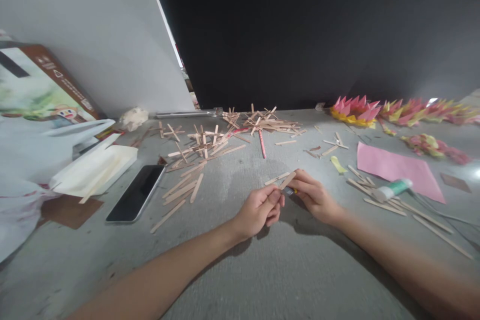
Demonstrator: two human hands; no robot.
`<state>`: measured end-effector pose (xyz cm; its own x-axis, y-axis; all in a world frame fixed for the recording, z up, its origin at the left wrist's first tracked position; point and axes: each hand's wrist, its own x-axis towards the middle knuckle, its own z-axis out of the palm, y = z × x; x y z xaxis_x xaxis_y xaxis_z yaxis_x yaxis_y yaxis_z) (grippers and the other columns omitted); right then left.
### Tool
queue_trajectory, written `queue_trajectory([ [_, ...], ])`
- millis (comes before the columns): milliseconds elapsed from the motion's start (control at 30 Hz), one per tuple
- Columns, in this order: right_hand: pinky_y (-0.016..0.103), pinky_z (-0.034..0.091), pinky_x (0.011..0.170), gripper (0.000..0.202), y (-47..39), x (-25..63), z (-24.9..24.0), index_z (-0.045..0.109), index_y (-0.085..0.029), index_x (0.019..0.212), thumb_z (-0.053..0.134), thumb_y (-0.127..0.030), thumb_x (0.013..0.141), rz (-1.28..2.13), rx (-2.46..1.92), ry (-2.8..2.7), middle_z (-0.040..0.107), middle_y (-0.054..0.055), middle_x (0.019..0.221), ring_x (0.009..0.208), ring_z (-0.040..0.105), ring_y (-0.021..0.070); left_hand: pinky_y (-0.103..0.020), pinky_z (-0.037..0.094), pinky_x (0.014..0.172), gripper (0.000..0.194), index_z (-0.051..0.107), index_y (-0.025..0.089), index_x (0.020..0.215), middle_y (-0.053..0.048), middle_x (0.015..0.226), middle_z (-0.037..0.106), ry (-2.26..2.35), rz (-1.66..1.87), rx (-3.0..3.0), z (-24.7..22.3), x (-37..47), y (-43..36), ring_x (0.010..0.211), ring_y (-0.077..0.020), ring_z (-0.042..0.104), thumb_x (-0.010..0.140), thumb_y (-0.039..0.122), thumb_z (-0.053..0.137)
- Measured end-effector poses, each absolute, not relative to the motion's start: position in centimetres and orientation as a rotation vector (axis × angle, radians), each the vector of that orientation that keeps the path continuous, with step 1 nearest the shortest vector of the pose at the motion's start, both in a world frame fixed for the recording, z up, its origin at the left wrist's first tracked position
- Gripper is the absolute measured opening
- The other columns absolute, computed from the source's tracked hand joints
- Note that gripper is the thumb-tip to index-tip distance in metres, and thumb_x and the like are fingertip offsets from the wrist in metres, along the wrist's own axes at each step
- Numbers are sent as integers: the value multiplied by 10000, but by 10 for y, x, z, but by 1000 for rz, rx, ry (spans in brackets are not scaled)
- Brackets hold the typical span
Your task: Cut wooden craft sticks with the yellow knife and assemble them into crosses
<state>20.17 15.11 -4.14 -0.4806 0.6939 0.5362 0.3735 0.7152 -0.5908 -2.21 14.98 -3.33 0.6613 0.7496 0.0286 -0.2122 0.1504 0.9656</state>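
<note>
My left hand [262, 207] is closed, pinching a short wooden craft stick [288, 180] that slants up to the right. Close beside it, my right hand [313, 196] is closed around a small tool with a yellow part and a grey metal blade [289, 190]; the fingers hide most of it. The blade is right by the stick, and I cannot tell whether they touch. Just beyond my left fingers, another craft stick [275, 179] lies on the grey floor.
Loose craft sticks [183, 190] and crossed stick pieces [204, 140] spread ahead. A phone [137, 193] and white tray [112, 162] lie left. On the right are pink paper [393, 167], a green-and-white tube [393, 190] and pink-yellow folded paper [354, 111]. A dark panel [300, 30] stands behind.
</note>
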Motion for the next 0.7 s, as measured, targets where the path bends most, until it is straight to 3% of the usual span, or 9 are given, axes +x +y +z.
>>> queue_trajectory([
  [333, 407, 509, 896, 433, 151, 202, -44, 661, -286, 1338, 412, -81, 1050, 479, -833, -2138, 678, 105, 1136, 1055, 624, 252, -232, 246, 469, 481, 436, 213, 829, 110, 608, 295, 499, 639, 1302, -37, -20, 154, 478, -72, 280, 1017, 651, 498],
  [700, 418, 515, 857, 441, 159, 210, -46, 675, -270, 1309, 429, -49, 1016, 418, -847, -2198, 681, 112, 1132, 1016, 622, 260, -240, 257, 508, 441, 399, 227, 845, 106, 612, 312, 471, 595, 1252, -44, -20, 158, 503, -85, 289, 1037, 617, 476],
])
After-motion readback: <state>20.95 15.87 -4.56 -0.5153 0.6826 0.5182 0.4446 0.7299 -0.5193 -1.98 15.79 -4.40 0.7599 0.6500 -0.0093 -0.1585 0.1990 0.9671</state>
